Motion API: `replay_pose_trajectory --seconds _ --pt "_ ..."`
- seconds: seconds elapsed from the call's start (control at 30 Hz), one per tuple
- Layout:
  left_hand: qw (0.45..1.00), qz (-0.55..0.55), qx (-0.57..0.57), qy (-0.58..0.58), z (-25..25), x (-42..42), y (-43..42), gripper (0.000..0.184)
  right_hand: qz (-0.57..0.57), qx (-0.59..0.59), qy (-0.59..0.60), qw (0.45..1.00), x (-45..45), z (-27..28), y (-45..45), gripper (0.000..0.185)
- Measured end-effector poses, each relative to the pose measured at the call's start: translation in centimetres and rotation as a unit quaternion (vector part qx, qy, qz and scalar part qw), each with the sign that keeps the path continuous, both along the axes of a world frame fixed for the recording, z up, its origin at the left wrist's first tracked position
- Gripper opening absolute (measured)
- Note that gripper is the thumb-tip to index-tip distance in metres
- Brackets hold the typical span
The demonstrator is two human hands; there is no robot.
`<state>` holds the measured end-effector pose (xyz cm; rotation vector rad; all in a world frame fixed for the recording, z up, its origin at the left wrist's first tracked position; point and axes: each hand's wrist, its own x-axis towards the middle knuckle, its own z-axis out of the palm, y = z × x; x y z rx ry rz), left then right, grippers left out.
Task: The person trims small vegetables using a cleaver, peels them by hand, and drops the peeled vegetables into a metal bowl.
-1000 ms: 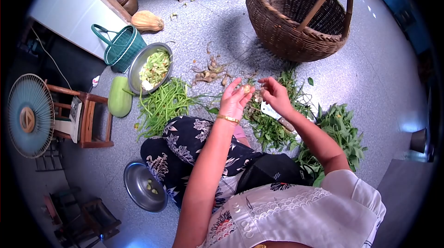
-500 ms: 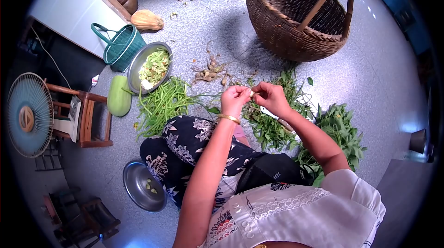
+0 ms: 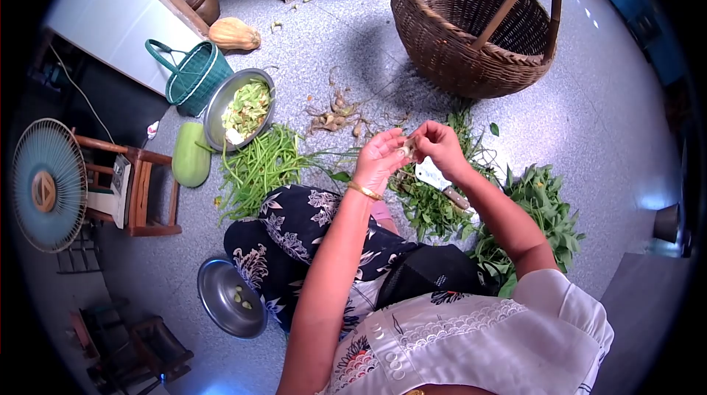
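My left hand [image 3: 379,159] is palm up with its fingers curled, holding a small pale garlic clove [image 3: 407,149]. My right hand [image 3: 438,148] pinches the same clove between thumb and finger. Just below the hands, a cleaver [image 3: 443,186] with a wooden handle lies on leafy greens [image 3: 420,207]. Beyond my left hand, several brownish garlic bulbs [image 3: 335,116] with dry skins are scattered on the floor. By my knee, a steel basin [image 3: 213,306] contains several small pale pieces.
Long green stems [image 3: 258,163] lie at left, beside a metal bowl [image 3: 213,111] of cut vegetables. A pale green gourd [image 3: 191,155], teal basket [image 3: 195,82] and orange squash [image 3: 234,34] stand farther left. A big wicker basket [image 3: 456,63] is ahead; more greens [image 3: 541,207] lie right.
My left hand has turned its palm up and its fingers have loosened. My right hand has lifted slightly, showing more of the cleaver.
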<state>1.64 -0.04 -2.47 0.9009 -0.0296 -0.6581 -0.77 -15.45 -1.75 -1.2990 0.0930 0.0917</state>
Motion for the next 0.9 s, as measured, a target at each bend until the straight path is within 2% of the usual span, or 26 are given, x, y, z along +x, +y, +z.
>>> replay_pose_trajectory --seconds 0.07,0.2,0.27,0.37,0.4,0.47,0.5,0.53,0.57,0.6,0.63,0.67,0.73,0.77,0.83,0.9 --pt "1.0 0.005 -0.011 -0.001 -0.1 0.1 0.1 0.038 -0.027 -0.021 -0.048 0.998 -0.2 -0.3 0.4 0.006" --pt "0.998 0.021 -0.047 0.028 -0.2 0.2 0.0 0.034 -0.039 -0.032 -0.065 0.997 -0.5 0.0 0.9 0.007" --pt "0.998 0.032 0.048 0.004 -0.4 0.2 0.1 0.031 -0.045 -0.026 -0.067 0.996 -0.5 0.1 1.0 0.007" --pt "0.997 0.06 0.053 0.012 0.2 0.3 0.7 0.03 -0.066 0.042 -0.013 0.997 -0.1 0.2 0.7 0.007" --pt "0.996 0.089 0.023 0.004 0.6 0.9 1.6 0.031 -0.065 0.042 -0.013 0.997 0.2 -0.2 0.3 0.007" --pt "0.985 0.169 -0.011 -0.017 4.0 1.7 4.5 0.029 -0.091 -0.031 0.002 0.995 0.8 -2.4 -0.8 0.007" --pt "0.98 0.181 0.031 -0.071 6.5 2.2 6.8 0.025 -0.096 -0.095 0.024 0.991 1.0 -3.5 -1.2 0.005" --pt "0.966 0.221 0.023 -0.13 6.4 3.3 10.1 0.025 -0.093 -0.095 0.027 0.991 1.3 -5.2 -1.7 0.005" --pt "0.951 0.262 0.042 -0.157 8.4 3.4 12.8 0.028 -0.077 -0.241 0.015 0.967 1.7 -7.2 -2.2 0.006" --pt "0.934 0.316 0.009 -0.164 8.3 3.7 16.7 0.032 -0.059 -0.381 0.002 0.923 1.9 -8.5 -2.5 0.006" --pt "0.919 0.359 0.045 -0.16 8.6 3.3 20.2 0.039 -0.03 -0.464 0.01 0.885 2.0 -8.9 -2.5 0.012" --pt "0.891 0.419 0.082 -0.153 8.5 2.6 23.3 0.04 -0.027 -0.463 0.012 0.886 2.3 -10.2 -2.7 0.012" --pt "0.838 0.512 0.154 -0.112 6.4 0.8 29.8 0.044 0.135 -0.595 0.02 0.792 3.4 -14.4 -3.1 0.02" --pt "0.812 0.545 0.191 -0.077 3.9 -0.5 33.2 0.046 0.197 -0.614 -0.012 0.765 3.8 -15.8 -2.9 0.028" --pt "0.77 0.597 0.222 0.04 -0.5 -4.1 38.4 0.037 0.234 -0.658 0.036 0.715 4.5 -16.2 -1.4 0.034" --pt "0.738 0.605 0.286 0.083 -4.9 -8.7 42.6 0.037 0.256 -0.675 0.048 0.69 6.0 -16.3 0.4 0.038"
